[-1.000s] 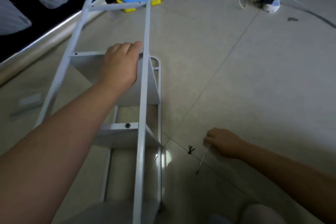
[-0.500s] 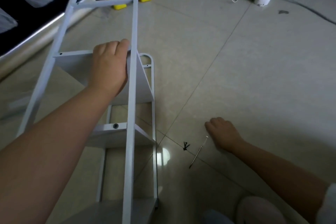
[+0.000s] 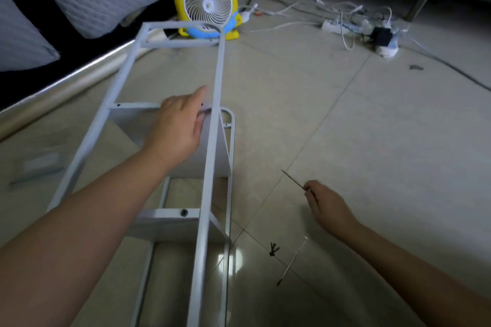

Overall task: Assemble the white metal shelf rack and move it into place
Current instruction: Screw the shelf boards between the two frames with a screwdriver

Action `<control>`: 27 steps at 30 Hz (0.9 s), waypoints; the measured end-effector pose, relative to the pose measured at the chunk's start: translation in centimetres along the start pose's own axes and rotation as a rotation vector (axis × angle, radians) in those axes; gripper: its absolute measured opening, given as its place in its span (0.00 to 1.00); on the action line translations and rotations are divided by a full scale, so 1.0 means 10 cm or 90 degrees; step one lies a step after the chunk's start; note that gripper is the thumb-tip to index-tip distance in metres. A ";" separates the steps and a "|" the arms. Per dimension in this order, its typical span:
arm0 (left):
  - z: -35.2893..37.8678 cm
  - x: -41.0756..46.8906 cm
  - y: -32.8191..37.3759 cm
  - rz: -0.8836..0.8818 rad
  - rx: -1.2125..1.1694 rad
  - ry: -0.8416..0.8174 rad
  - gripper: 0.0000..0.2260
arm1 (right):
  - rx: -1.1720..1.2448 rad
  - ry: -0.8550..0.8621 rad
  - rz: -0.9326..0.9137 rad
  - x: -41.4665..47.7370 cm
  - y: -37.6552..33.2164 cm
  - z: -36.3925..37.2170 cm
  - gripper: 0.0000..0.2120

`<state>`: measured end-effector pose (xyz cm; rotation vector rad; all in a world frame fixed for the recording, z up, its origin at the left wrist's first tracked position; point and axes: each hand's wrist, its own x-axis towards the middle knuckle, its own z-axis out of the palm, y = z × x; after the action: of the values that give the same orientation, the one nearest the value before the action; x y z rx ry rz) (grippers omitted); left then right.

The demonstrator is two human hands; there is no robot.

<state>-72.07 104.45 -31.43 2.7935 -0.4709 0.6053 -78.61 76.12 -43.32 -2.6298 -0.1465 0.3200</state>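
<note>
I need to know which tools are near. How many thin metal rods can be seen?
2: one rod pinched in the right hand, one rod lying on the floor tiles beside the black screws. Others may be hidden.

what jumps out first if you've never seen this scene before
The white rack lying on the tiled floor fills the left half, with the left hand on one of its shelves. Behind it stands a bright yellow cartoon fan. At lower right, the right hand pinches a thin metal rod.
</note>
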 end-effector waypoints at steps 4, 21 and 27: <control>-0.15 -0.03 -0.18 -0.103 -0.020 -0.002 0.17 | 0.089 0.104 -0.157 0.13 -0.57 -0.48 0.11; -0.32 -0.03 -0.64 -0.117 0.016 -0.150 0.16 | 0.180 0.117 -0.247 0.70 -1.88 -1.05 0.03; -0.28 -0.05 -0.69 -0.095 0.010 -0.146 0.18 | 0.481 0.083 -0.254 0.73 -2.00 -1.32 0.14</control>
<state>-71.05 111.77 -30.31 2.8937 -0.2975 0.2592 -69.21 88.90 -23.94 -1.8146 -0.4094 0.0431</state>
